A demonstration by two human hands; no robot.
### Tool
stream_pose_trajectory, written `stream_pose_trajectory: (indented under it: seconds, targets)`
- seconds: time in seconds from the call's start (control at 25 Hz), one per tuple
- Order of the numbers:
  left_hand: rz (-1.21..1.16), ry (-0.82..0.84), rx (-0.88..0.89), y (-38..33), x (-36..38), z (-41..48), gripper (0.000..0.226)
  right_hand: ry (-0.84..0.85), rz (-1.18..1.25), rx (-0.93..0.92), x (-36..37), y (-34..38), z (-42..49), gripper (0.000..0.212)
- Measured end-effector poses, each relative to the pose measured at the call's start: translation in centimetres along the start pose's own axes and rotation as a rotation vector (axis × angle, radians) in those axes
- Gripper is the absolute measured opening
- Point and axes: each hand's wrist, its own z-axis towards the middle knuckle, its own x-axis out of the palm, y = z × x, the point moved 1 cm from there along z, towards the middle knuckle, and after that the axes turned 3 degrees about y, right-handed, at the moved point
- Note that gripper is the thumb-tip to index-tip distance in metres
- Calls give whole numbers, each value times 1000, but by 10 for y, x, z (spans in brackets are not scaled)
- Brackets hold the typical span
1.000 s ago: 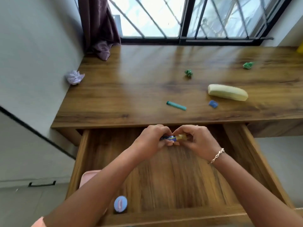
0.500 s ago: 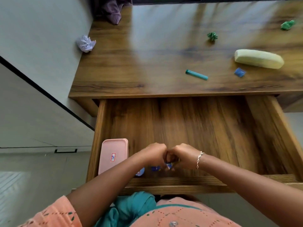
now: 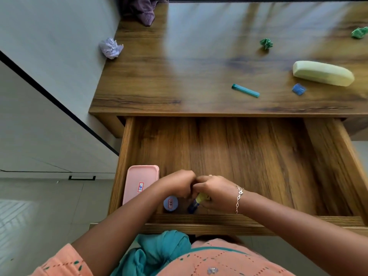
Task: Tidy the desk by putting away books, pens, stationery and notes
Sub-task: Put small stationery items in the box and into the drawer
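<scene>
Two hands meet low in the middle of the frame, inside the open drawer (image 3: 258, 166) of a wooden desk (image 3: 189, 80). The left hand (image 3: 177, 185) is curled into a loose fist, its fingers closed against the right hand (image 3: 215, 193); whether it grips anything cannot be told. The right hand, with a thin bracelet (image 3: 239, 198) at the wrist, has its fingers closed around a small glue stick (image 3: 198, 202), whose yellowish end sits against the fingertips while its dark blue end points down toward the drawer's front edge. Just left of that stick, on the drawer floor, lies a small round blue item with a white label (image 3: 170, 203). Further left, against the drawer's left wall, a pink box (image 3: 139, 182) lies flat, partly covered by the left forearm. On the desktop above, at centre right of the frame, a teal pen cap or tube (image 3: 245, 90) lies at a slant, near a small blue eraser (image 3: 298, 89) and a pale yellow-green pencil case (image 3: 322, 73) to its right. Two crumpled green paper balls sit in the upper right, one (image 3: 266, 44) nearer the middle and one (image 3: 359, 32) at the frame's edge. A crumpled lilac paper ball (image 3: 110, 48) rests at the desk's left edge, upper left, touching the wall.
</scene>
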Motion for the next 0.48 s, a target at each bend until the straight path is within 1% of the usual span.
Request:
stream_pose_trajectory:
  seconds: [0.08,0.2,0.48]
  targets:
    - [3,-42,-15,2,-3,-2,24,-17,-9,-45,1,7,1,27]
    - [-5,-89,-20,5,-5,-3,26,-7,-16,-69,3,11,1,31]
    - [18,-174,-34,11,-6,2,29,38,10,-66,4,11,0,39]
